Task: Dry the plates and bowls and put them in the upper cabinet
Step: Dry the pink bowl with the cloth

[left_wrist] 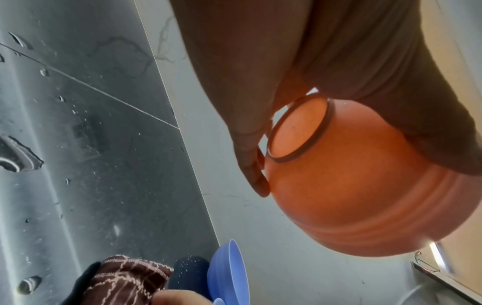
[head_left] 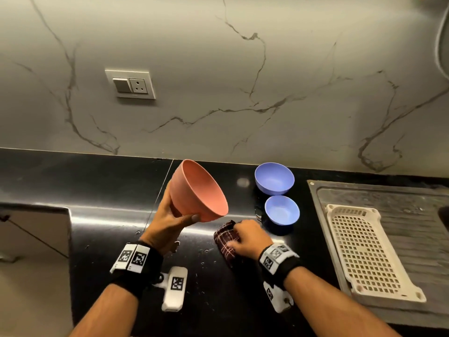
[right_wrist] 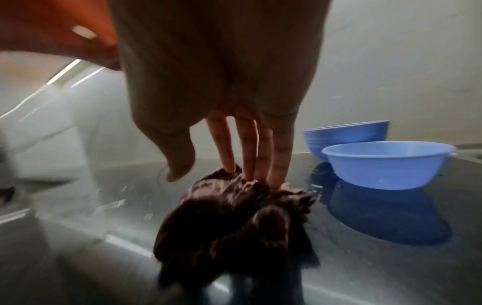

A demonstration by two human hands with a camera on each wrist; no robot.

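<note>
While the left hand holds the terracotta-orange round plastic bowl up off the glossy black stone counter, its thumb lies against the lower outer wall near the rim and its fingers are curled round the far side by the foot ring, so the grip is clamped on the bowl. From the left wrist view the bowl's ringed base faces the camera with fingers wrapped beside it. The bowl is tilted, its mouth facing right and somewhat toward the person.

Just right of that bowl and lower, the right hand rests on a crumpled dark brown checked cloth lying on the counter; the right wrist view shows straight fingers pressing their tips into the cloth, the thumb apart from it and not touching.

Beyond the cloth, to the orange bowl's right, stand two periwinkle-blue plastic bowls, both upright on the counter: a smaller one nearer the cloth and a larger one behind it by the wall. They stand close; whether they touch cannot be told. Water droplets dot the counter around the cloth.

Farther right of the blue bowls, a cream perforated plastic tray lies on a steel draining board. Well left of the orange bowl, a white switch-and-socket plate sits on the grey-veined marble wall.
</note>
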